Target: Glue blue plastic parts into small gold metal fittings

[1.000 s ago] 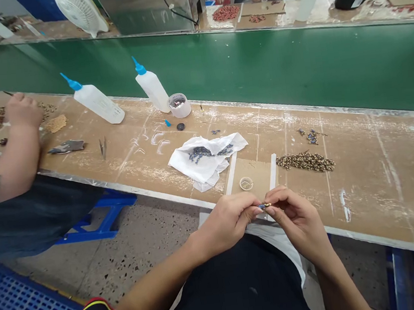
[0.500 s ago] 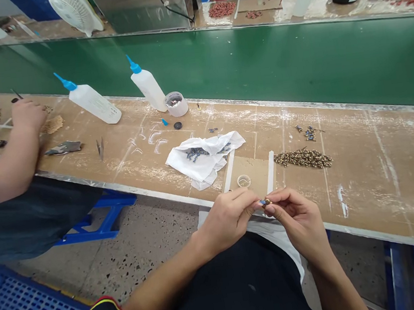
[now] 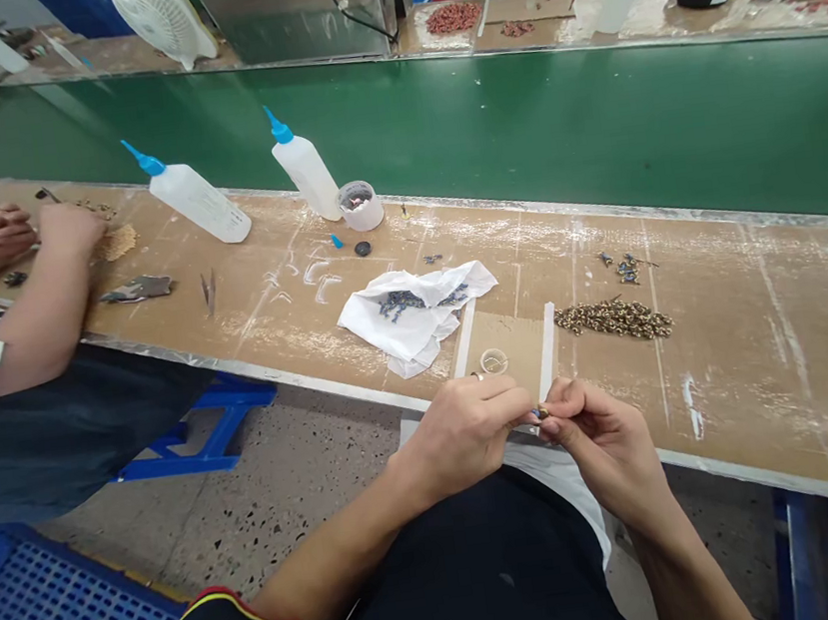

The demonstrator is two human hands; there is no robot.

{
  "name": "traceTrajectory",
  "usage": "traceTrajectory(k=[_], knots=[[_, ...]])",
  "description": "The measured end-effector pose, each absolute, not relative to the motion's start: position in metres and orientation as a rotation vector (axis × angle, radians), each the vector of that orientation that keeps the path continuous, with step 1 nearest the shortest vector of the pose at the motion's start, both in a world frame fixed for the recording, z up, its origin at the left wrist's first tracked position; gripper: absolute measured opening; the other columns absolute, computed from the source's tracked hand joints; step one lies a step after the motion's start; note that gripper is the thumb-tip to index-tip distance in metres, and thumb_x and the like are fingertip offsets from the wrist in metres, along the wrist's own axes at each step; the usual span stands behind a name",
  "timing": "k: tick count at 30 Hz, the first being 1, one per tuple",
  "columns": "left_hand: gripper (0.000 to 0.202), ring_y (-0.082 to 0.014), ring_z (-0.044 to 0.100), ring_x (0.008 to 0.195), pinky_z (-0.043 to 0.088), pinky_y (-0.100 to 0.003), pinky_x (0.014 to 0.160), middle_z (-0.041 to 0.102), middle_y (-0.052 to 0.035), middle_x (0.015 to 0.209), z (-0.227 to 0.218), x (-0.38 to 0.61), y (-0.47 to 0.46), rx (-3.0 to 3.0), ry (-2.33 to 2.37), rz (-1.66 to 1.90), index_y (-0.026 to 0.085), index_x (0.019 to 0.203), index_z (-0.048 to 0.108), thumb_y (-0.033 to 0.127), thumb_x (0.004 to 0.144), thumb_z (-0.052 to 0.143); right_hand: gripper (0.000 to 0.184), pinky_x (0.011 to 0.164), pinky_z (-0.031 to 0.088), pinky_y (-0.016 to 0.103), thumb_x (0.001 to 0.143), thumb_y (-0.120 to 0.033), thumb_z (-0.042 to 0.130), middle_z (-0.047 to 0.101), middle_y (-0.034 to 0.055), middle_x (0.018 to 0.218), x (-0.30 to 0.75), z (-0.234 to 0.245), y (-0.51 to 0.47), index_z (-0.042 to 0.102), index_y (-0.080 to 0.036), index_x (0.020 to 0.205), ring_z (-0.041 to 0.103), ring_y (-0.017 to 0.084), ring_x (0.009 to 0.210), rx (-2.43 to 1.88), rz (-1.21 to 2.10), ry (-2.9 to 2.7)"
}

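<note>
Above the table's front edge, my left hand (image 3: 470, 429) and my right hand (image 3: 599, 433) meet, fingertips pinched. The left fingers grip a small blue piece (image 3: 535, 414), mostly covered by them. A small brass-coloured piece (image 3: 544, 412) is in the right fingertips, against the blue one; whether they are joined I cannot tell. Just beyond the hands lies a cardboard pad (image 3: 512, 333) between white strips, with a small clear round dish (image 3: 494, 362) on it. To its left a white cloth (image 3: 417, 335) holds small blue pieces (image 3: 402, 301). On its right is a pile of brass-coloured pieces (image 3: 615, 319).
Several blue-and-brass pieces (image 3: 627, 270) lie behind the pile. Further left are two white squeeze bottles (image 3: 199, 204), a tape roll (image 3: 360, 206), a black cap (image 3: 362, 249) and tweezers (image 3: 210, 293). A co-worker's arms (image 3: 44, 315) rest at left. A green belt (image 3: 512, 127) runs behind.
My hands stay together, with the held pieces now more covered by the left fingers. The view has shifted slightly. At left, the co-worker's hands have come closer together.
</note>
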State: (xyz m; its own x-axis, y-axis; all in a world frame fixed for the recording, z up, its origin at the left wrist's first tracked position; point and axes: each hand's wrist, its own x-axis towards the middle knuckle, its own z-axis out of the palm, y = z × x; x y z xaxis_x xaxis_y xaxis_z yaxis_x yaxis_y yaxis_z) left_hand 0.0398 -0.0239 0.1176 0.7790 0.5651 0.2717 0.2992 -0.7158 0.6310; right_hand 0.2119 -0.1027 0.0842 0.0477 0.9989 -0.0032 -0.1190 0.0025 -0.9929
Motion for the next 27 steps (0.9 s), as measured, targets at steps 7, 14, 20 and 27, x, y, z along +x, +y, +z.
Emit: traceTrajectory(k=[7, 14, 20, 27], knots=[[0.025, -0.0119, 0.049, 0.058, 0.035, -0.025, 0.054, 0.057, 0.0007, 0.066, 0.125, 0.042, -0.025, 2.491, 0.589, 0.622, 0.017, 0.074, 0.056, 0.009, 0.094, 0.042, 0.018, 0.06, 0.04, 0.027, 0.092, -0.016, 0.061, 0.052, -0.0009, 0.072, 0.221, 0.092, -0.103, 0.054, -0.021, 0.076, 0.05, 0.014, 0.067, -1.131, 1.177, -1.26], [0.023, -0.0113, 0.046, 0.055, 0.033, -0.026, 0.052, 0.054, 0.0015, 0.065, 0.129, 0.041, -0.023, 2.53, 0.552, 0.589, 0.018, 0.074, 0.054, 0.007, 0.09, 0.042, 0.023, 0.059, 0.038, 0.028, 0.091, -0.018, 0.061, 0.051, -0.0012, 0.07, 0.225, 0.1, -0.099, 0.049, -0.022, 0.072, 0.049, 0.014, 0.064, -1.18, 1.158, -1.379], [0.024, -0.0116, 0.042, 0.055, 0.031, -0.026, 0.052, 0.05, 0.0012, 0.064, 0.125, 0.038, -0.021, 2.397, 0.576, 0.619, 0.017, 0.073, 0.05, 0.012, 0.095, 0.042, 0.021, 0.061, 0.043, 0.027, 0.092, -0.022, 0.062, 0.054, -0.0011, 0.072, 0.222, 0.098, -0.096, 0.052, -0.022, 0.074, 0.053, 0.014, 0.065, -1.187, 1.182, -1.333], [0.035, -0.0113, 0.048, 0.059, 0.037, -0.024, 0.059, 0.051, 0.0007, 0.064, 0.124, 0.031, -0.024, 1.792, 0.777, 0.389, 0.016, 0.072, 0.051, 0.033, 0.101, 0.041, 0.015, 0.071, 0.051, 0.028, 0.094, -0.029, 0.062, 0.064, 0.003, 0.093, 0.231, 0.104, -0.088, 0.065, -0.025, 0.108, 0.063, 0.016, 0.079, -1.21, 1.29, -1.343]])
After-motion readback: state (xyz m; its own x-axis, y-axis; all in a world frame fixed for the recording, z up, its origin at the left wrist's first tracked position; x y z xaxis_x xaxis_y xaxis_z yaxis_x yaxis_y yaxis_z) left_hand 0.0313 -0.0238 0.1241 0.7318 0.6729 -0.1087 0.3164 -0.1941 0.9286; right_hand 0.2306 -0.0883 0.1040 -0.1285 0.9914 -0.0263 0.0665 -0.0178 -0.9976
